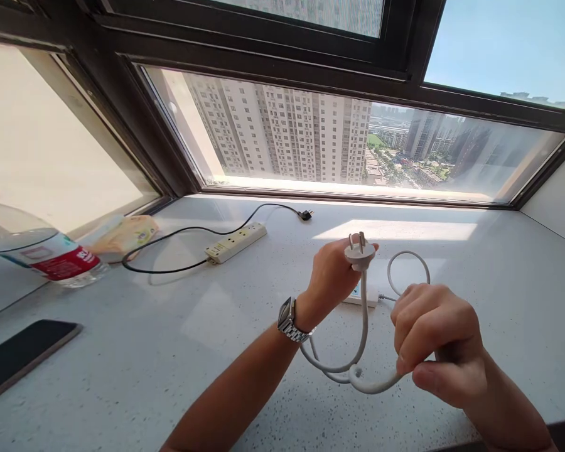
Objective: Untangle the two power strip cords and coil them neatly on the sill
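Observation:
My left hand (333, 271), with a metal-banded watch at the wrist, is closed behind a white power plug (359, 254) whose metal prongs point up and away. The plug hides most of the fingertips. From the plug a thick white power cord (365, 314) hangs down and loops, crossing itself in a small tight bend below. My right hand (437, 345) grips the cord's other stretch between thumb and fingers. Beyond the hands lies a white power strip (370, 301), partly hidden by my left hand and the cord.
A cream power strip (238, 243) with a black cord ending in a black plug (305, 215) lies farther back. At the left are a large plastic bottle (61, 254), a soft tissue pack (127, 237) and a dark phone (28, 351). Windows (282, 138) border the white speckled counter (169, 389).

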Demonstrator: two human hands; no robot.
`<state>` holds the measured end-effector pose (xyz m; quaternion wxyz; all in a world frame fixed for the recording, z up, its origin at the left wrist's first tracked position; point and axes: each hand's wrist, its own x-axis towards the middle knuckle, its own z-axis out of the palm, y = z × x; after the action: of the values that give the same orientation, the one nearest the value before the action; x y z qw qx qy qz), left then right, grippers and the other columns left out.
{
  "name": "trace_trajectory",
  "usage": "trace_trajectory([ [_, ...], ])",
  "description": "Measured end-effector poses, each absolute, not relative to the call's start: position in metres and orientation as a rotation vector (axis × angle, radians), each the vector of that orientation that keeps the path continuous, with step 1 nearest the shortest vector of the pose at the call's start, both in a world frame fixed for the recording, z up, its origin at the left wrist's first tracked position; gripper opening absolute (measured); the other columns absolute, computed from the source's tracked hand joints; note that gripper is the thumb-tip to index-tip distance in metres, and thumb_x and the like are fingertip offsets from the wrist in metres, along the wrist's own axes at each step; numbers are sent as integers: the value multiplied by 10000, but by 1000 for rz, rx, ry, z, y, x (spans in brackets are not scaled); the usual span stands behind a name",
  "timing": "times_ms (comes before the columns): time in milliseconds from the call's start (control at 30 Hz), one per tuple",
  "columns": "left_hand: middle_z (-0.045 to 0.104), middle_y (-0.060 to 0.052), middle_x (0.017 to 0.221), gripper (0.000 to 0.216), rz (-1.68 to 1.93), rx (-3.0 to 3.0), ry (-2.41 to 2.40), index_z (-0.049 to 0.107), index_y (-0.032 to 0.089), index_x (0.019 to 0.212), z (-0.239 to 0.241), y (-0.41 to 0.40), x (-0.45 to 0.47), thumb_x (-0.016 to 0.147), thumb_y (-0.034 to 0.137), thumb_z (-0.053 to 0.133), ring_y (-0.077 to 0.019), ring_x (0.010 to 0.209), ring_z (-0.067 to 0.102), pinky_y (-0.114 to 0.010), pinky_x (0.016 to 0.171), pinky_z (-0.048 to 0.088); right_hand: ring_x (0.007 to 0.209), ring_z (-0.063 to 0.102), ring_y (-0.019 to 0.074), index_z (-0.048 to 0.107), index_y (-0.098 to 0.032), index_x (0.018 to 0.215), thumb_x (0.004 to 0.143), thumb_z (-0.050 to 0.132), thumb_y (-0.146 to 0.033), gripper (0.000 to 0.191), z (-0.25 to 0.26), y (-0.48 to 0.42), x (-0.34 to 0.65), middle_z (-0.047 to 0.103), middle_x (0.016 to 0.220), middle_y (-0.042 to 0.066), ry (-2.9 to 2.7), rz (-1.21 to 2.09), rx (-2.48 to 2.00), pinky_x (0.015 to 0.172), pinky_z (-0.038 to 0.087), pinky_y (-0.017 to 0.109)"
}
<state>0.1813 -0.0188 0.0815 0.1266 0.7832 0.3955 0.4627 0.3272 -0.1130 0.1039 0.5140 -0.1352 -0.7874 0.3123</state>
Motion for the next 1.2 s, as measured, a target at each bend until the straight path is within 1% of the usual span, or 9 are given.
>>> trace_trajectory([
  [133, 494, 35, 563, 217, 1375, 2296, 960, 536, 182, 714, 83, -28, 184, 830, 360, 581, -82, 472, 366, -226, 496, 295, 336, 390, 77, 550, -193, 560, 846, 547, -280, 299, 99, -98, 326, 570, 463, -7, -1531, 812, -446, 364, 277, 234],
  [267, 480, 50, 588, 167, 1370, 2261, 658, 520, 189, 752, 77, -31, 185, 757, 313, 632, -74, 497, 357, -214, 511, 323, 324, 358, 70, 495, -190, 508, 846, 520, -248, 343, 95, -85, 323, 524, 427, -19, -1214, 857, -564, 336, 262, 218],
  [433, 465, 70, 639, 346, 1309, 2197, 411, 508, 212, 958, 69, -33, 189, 697, 308, 713, -60, 485, 338, -210, 486, 296, 334, 335, 49, 446, -191, 513, 836, 562, -285, 357, 94, -79, 316, 467, 477, -43, -1069, 814, -641, 325, 265, 203],
  [633, 405, 76, 584, 461, 1287, 1951, 169, 516, 216, 1099, 71, -37, 192, 820, 564, 632, -67, 472, 331, -210, 443, 254, 374, 348, 43, 450, -199, 620, 872, 606, -345, 330, 92, -79, 317, 398, 545, -74, -1159, 802, -573, 353, 274, 191],
  [733, 308, 77, 536, 460, 1536, 1672, 143, 596, 199, 1027, 82, -32, 184, 871, 624, 512, -65, 445, 268, -216, 416, 213, 397, 310, 23, 519, -214, 808, 834, 670, -419, 256, 93, -72, 325, 448, 664, -77, -1314, 911, -659, 363, 251, 181],
  [833, 244, 82, 513, 417, 1737, 1284, 199, 642, 192, 866, 104, -27, 167, 824, 605, 603, -52, 400, 196, -207, 366, 164, 432, 290, 22, 549, -201, 909, 790, 716, -435, 311, 96, -62, 335, 454, 697, -72, -1550, 1114, -802, 384, 254, 182],
  [933, 211, 81, 480, 375, 1838, 1007, 272, 594, 198, 680, 127, -24, 145, 818, 542, 646, -54, 367, 161, -203, 328, 146, 461, 281, 45, 577, -168, 840, 827, 663, -458, 303, 97, -55, 345, 357, 579, -92, -1801, 1216, -892, 419, 253, 194],
  [1033, 188, 66, 441, 529, 1980, 852, 368, 458, 186, 528, 142, -21, 125, 922, 539, 480, -68, 341, 165, -212, 309, 123, 482, 280, 58, 586, -158, 774, 849, 625, -452, 307, 98, -52, 354, 331, 552, -88, -2017, 1107, -1064, 443, 247, 203],
  [1200, 348, 51, 456, 644, 2221, 730, 553, 323, 162, 499, 156, -4, 98, 892, 673, 339, -64, 380, 393, -194, 337, 243, 482, 298, 73, 547, -167, 655, 805, 620, -527, 398, 96, -41, 386, 366, 532, -64, -2016, 755, -1483, 448, 219, 224],
])
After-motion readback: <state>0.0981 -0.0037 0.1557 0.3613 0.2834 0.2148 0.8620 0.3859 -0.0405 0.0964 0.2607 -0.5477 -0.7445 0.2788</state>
